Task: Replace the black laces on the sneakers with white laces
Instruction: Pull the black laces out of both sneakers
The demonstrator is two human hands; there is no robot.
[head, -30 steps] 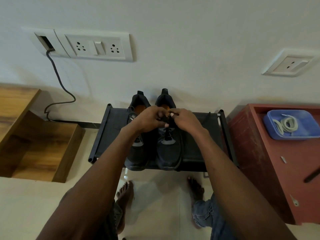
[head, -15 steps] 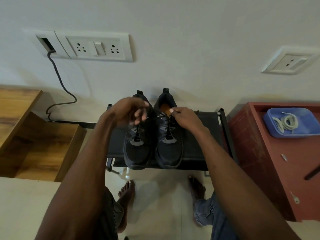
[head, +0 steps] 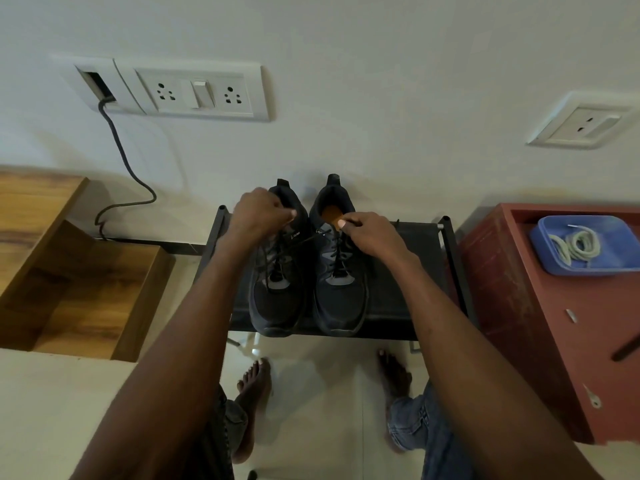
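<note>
Two black sneakers [head: 308, 265] side by side on low rack [head: 408, 299], each hand's fingers pinching black lace [head: 311, 241] ends to pull loose; white laces [head: 578, 245] waiting in blue tray [head: 623, 261].

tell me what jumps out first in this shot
Two black sneakers sit side by side on a dark rack against the wall, with the left hand and right hand pinching black laces. White laces lie coiled in a blue tray, far right.
</note>
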